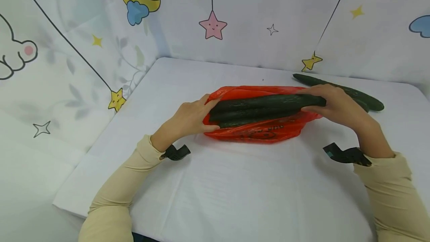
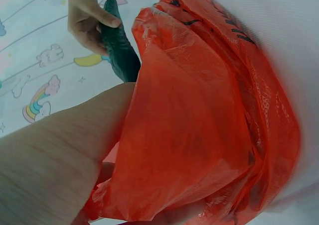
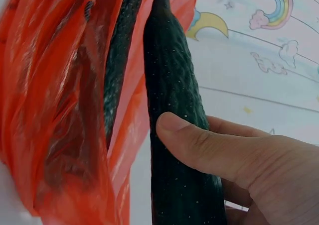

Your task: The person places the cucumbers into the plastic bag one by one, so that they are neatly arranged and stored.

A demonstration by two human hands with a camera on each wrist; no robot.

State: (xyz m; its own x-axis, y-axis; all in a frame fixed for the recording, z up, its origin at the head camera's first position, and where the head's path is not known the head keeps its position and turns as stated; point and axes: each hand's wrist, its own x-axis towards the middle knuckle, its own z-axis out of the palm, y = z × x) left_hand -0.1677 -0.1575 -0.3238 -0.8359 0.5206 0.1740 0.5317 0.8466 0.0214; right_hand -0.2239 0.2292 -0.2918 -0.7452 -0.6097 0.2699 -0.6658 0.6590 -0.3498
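A red plastic bag [image 1: 258,134] lies on its side on the white table, its opening spread along the top. Inside rests a dark green cucumber [image 1: 242,118]. Another cucumber [image 1: 285,101] lies along it, its right end sticking out past the bag. My right hand [image 1: 332,105] grips that end, the thumb [image 3: 182,133] lying along the skin in the right wrist view. At the bag's left end my left hand [image 1: 188,119] holds the plastic, thumb and fingers spread about the opening. The bag [image 2: 184,130] covers most of those fingers in the left wrist view.
Behind my right hand, more cucumbers [image 1: 369,101] lie at the table's back right, partly hidden by the hand. The white table [image 1: 235,189] ends at a cartoon-printed backdrop [image 1: 245,18] behind and on the left.
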